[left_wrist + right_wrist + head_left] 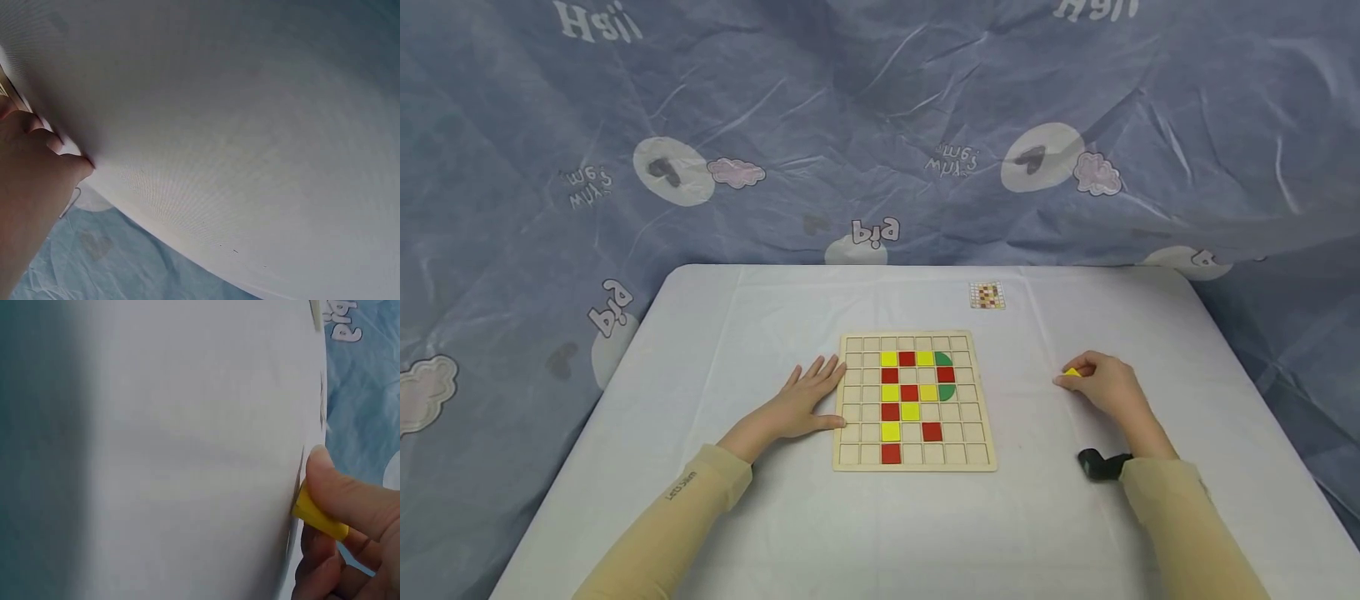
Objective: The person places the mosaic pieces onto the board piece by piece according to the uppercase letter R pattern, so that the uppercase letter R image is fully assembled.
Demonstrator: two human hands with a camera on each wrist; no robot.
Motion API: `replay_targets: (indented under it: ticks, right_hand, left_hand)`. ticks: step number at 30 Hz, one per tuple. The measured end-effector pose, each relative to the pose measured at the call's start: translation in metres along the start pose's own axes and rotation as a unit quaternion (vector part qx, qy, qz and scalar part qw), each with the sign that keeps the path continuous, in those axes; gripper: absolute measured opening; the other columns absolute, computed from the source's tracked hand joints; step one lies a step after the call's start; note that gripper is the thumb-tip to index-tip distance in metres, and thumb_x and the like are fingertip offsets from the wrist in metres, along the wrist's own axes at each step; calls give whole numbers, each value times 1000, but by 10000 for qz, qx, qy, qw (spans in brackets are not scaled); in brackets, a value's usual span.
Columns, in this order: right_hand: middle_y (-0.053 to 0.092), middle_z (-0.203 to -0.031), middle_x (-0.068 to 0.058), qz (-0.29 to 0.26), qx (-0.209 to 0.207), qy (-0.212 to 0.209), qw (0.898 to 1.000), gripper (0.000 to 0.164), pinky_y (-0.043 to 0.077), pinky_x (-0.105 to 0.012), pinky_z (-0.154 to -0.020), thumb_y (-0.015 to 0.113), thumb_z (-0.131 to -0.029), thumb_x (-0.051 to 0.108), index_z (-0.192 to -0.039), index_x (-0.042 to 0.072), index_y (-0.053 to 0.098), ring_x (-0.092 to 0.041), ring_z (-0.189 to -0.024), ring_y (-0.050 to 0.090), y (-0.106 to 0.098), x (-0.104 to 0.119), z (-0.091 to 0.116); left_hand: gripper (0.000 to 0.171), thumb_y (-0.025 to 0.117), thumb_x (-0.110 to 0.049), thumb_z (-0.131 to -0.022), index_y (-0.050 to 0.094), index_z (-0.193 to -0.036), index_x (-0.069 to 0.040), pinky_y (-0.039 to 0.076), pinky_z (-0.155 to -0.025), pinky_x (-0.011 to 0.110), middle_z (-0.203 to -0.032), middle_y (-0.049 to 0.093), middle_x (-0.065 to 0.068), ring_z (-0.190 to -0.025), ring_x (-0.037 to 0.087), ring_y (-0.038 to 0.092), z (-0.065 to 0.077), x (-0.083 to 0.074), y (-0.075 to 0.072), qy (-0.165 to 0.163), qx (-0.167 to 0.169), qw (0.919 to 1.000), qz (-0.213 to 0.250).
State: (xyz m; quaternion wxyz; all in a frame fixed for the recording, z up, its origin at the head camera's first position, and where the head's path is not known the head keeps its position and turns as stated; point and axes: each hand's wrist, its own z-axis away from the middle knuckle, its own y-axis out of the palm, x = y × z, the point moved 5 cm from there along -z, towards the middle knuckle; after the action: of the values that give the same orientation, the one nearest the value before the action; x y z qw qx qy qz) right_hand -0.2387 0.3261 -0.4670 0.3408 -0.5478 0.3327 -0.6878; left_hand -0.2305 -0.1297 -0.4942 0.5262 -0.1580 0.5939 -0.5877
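A wooden grid board (955, 454) lies on the white table, with red, yellow and green pieces set in its squares. The left hand (805, 402) rests at the board's left edge, fingers spread and thumb touching the lower side. In the left wrist view, that hand (37, 153) shows at the far left. To the right of the board, the right hand (1108, 386) pinches a yellow block (1072, 372) between thumb and fingers. The right wrist view shows the yellow block (319, 515) under the thumb (344, 494), with the other fingers curled below.
A small printed pattern card (987, 295) lies behind the board, toward the back edge. A black object (1101, 465) sits by the right wrist, partly hidden by the sleeve. Blue printed cloth (880, 125) hangs behind the white table (760, 533).
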Motion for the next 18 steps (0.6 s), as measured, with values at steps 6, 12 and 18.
replay_targets:
  ticks: [6,12,18]
  right_hand:
    - [62,-90,-8,-382,-266,-231,9986,34,41,-27,-65,78,-85,31,-103,4,69,-20,-80,51,11,30,15]
    - [66,-86,-4,-795,5,-916,9926,28,46,-20,-63,83,-80,22,-99,6,69,-15,-76,56,36,76,39]
    - [63,-81,1,-1097,859,-1376,9806,20,47,-19,-62,82,-79,16,-93,11,68,-13,-73,55,69,103,66]
  left_hand:
    - [96,65,-52,-89,13,-159,-12,-2,-122,60,-166,6,11,-154,34,-2,1,-1,0,-6,26,10000,47]
    - [95,66,-51,-90,14,-159,-12,-3,-122,58,-166,6,10,-154,34,-2,1,-2,-2,-9,12,9999,106]
    - [94,66,-50,-90,14,-159,-13,-3,-122,58,-166,6,10,-154,33,-2,1,-1,-2,-7,18,9999,130]
